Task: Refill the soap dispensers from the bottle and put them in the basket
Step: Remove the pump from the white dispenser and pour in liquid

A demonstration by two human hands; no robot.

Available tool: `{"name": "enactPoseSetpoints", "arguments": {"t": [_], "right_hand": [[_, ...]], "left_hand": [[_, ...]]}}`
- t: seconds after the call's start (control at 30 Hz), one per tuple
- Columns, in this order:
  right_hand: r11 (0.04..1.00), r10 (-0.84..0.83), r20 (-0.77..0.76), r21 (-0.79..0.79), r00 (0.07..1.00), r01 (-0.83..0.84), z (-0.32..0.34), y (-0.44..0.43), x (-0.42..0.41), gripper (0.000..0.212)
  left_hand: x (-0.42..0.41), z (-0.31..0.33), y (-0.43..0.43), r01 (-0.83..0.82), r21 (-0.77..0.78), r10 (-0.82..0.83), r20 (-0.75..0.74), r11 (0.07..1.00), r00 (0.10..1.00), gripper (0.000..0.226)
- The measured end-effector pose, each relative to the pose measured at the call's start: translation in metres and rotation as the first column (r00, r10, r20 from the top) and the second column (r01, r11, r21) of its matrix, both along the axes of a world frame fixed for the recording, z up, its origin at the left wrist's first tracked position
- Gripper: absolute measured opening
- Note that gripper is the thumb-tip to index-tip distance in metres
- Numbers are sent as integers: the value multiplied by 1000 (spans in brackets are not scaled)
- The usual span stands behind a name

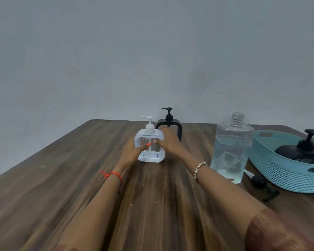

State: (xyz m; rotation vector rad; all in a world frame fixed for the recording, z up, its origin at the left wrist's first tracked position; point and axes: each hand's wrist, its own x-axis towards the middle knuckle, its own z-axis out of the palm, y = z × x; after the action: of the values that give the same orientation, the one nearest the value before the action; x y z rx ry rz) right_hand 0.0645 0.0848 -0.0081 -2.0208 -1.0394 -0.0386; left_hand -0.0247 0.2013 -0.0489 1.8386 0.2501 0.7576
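Note:
A white soap dispenser (150, 140) with a white pump stands upright in the middle of the wooden table. My left hand (132, 151) grips its left side and my right hand (170, 142) grips its right side. Right behind it stands a black-framed dispenser (170, 122) with a black pump, partly hidden by my right hand. To the right is a large clear refill bottle (231, 149), uncapped and about two-thirds full of clear liquid. At the far right a teal basket (279, 169) holds a black dispenser (304, 149).
A black pump cap with a white tube (261, 183) lies on the table (62, 178) between the bottle and the basket. A plain grey wall rises behind the table's far edge. The table's left edge runs diagonally at the left.

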Motion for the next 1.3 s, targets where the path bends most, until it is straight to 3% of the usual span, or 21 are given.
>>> {"name": "enactPoseSetpoints", "arguments": {"t": [0.1,0.2,0.3,0.47,0.57,0.77,0.97,1.07,1.2,1.3], "right_hand": [[1000,14,0,28,1000,-14,2,-5,0,16],[1000,14,-19,28,1000,-14,8,-14,-2,12],[1000,12,-47,22,999,-11,17,-31,-4,28],[999,7,-4,49,1000,-7,35,-53,-14,36],[989,-88,43,121,995,83,46,-63,-25,49],[993,-77,94,95,993,68,59,-85,-43,38],[986,121,77,108,990,-129,68,-111,-50,39],[957,283,-15,77,959,-281,74,-124,-48,13],[898,430,-213,198,878,-392,80,-133,-39,41],[903,391,-272,301,879,-308,77,-130,-40,38]], "left_hand": [[5,1,2,27,-39,-26,11,999,1000,22],[7,2,3,24,-92,-25,-10,995,1000,38],[7,5,-2,35,-170,-40,-29,985,999,40],[2,13,-23,126,-297,-118,44,947,992,33],[-6,20,-40,168,-283,-157,61,944,986,37],[-25,34,-65,190,-169,-189,24,967,982,43],[-45,43,-77,331,-169,-332,23,928,943,37],[-54,44,-75,393,-180,-399,0,902,917,48],[-55,47,-77,372,-194,-377,13,908,926,45],[-53,48,-81,321,-196,-322,30,926,946,39]]}}
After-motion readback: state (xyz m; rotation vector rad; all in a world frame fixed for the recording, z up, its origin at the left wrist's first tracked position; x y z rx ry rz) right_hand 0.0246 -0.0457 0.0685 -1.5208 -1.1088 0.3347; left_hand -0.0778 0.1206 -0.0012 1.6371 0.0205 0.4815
